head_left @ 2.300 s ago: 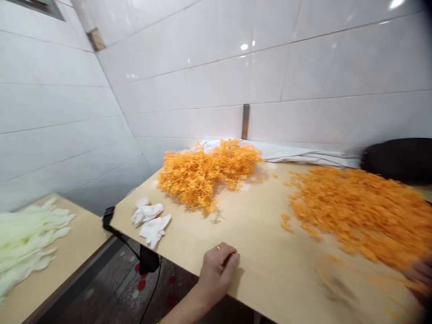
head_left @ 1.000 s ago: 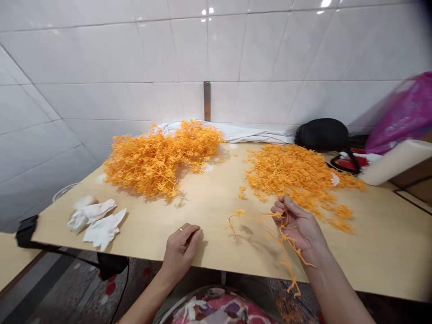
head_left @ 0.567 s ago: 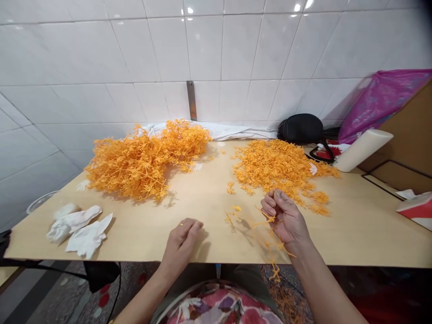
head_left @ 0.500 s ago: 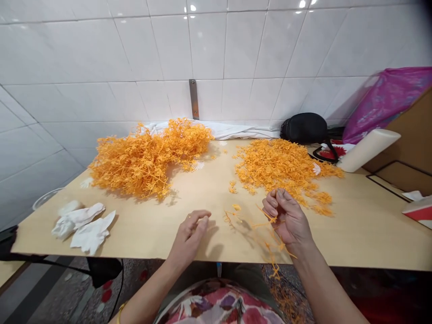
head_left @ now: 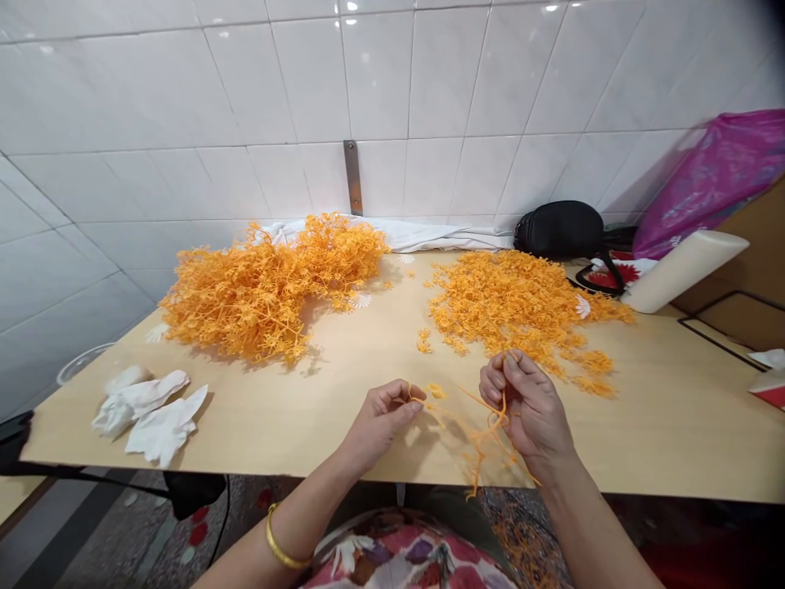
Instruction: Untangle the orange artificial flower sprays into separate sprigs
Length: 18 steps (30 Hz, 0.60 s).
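Observation:
My right hand (head_left: 531, 401) is closed around a thin, branching orange plastic stem (head_left: 478, 448), most of it stripped of blossoms, which dangles over the table's front edge. Thumb and fingers of my left hand (head_left: 383, 421) pinch the tip of an orange strand beside it; whether the strand joins that stem is hard to see. A small loose orange piece (head_left: 436, 391) lies just beyond the fingertips. Behind my right hand spreads a flat pile of small orange plastic flowers (head_left: 509, 298). To the left stands a bushy heap of orange plastic flower sprays (head_left: 257, 294).
Crumpled white tissues (head_left: 165, 421) lie at the left of the wooden table (head_left: 275, 433). A black case (head_left: 559, 229), a cream roll (head_left: 687, 270) and a purple bag (head_left: 717, 180) stand at the right. A tiled wall (head_left: 441, 98) closes the back.
My left hand has moved right and pinched an orange strand. The stem in my right hand has shifted slightly left; the view has turned a little.

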Each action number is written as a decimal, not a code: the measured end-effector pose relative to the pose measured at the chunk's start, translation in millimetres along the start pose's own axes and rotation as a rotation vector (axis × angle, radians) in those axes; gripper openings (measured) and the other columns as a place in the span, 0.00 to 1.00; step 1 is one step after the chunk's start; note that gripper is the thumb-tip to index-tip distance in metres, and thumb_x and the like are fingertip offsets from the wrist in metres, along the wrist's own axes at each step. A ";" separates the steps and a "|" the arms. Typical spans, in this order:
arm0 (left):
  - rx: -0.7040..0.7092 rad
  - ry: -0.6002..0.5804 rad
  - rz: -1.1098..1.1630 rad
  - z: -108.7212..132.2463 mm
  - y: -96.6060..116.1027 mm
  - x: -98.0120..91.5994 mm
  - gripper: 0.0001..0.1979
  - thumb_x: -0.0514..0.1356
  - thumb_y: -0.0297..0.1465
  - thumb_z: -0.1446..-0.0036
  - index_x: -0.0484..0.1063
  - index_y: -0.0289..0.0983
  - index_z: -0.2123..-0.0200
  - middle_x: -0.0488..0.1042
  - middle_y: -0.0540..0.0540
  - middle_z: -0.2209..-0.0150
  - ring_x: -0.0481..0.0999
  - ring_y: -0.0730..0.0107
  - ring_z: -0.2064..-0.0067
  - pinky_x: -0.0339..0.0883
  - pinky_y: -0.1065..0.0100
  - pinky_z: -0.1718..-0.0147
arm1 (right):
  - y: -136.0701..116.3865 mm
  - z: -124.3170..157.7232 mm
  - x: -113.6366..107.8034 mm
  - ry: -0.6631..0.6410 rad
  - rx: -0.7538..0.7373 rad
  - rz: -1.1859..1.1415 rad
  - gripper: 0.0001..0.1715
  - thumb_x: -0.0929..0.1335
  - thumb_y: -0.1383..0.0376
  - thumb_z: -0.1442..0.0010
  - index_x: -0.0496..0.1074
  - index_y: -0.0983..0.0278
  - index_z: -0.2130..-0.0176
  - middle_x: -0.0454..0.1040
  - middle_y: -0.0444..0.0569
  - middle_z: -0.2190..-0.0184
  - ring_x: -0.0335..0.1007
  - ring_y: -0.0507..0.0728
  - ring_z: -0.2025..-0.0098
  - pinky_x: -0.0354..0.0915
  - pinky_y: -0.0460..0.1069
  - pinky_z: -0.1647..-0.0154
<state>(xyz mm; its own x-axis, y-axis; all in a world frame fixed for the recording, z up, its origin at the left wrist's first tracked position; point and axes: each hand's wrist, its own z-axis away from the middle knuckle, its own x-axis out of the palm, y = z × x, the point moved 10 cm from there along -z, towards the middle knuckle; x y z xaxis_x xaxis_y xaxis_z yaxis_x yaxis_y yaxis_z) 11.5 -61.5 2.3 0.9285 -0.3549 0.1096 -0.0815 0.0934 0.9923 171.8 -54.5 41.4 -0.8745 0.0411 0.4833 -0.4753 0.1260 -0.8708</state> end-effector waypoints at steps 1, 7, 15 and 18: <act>0.003 0.007 -0.018 0.7 0.2 -1.5 0.13 0.58 0.36 0.52 0.69 0.32 0.68 0.67 0.50 0.75 0.65 0.77 0.73 0.57 0.74 0.72 | 2.2 -1.8 -5.4 0.025 -0.007 0.019 0.09 0.67 0.60 0.49 0.64 0.62 0.75 0.55 0.40 0.81 0.52 0.47 0.80 0.49 0.44 0.81; 0.176 0.111 -0.244 2.6 16.9 -13.4 0.10 0.56 0.35 0.51 0.72 0.34 0.72 0.67 0.48 0.74 0.64 0.73 0.70 0.58 0.71 0.70 | -28.2 11.6 -43.2 0.400 -0.306 0.548 0.12 0.66 0.60 0.49 0.65 0.62 0.63 0.64 0.46 0.69 0.60 0.52 0.67 0.59 0.48 0.66; 0.394 0.094 -0.475 6.3 30.3 -0.1 0.10 0.52 0.28 0.47 0.73 0.35 0.68 0.65 0.46 0.74 0.66 0.69 0.67 0.60 0.68 0.67 | -88.7 41.8 35.7 0.186 -0.713 1.147 0.15 0.62 0.66 0.44 0.65 0.61 0.56 0.67 0.52 0.60 0.62 0.59 0.57 0.57 0.54 0.56; 0.447 0.049 -0.549 10.9 35.4 9.2 0.11 0.50 0.27 0.46 0.72 0.35 0.66 0.65 0.45 0.73 0.65 0.70 0.65 0.60 0.69 0.66 | -46.3 16.9 50.5 -0.125 -0.424 1.123 0.14 0.61 0.64 0.44 0.67 0.61 0.57 0.69 0.51 0.62 0.64 0.58 0.60 0.59 0.52 0.59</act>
<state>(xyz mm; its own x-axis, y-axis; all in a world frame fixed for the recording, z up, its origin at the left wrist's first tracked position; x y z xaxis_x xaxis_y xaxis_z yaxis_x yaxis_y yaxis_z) 13.2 -71.6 39.0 0.8925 -0.1979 -0.4053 0.2715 -0.4818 0.8332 148.0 -75.0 104.6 -0.7942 0.2435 -0.5568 0.6053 0.3977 -0.6895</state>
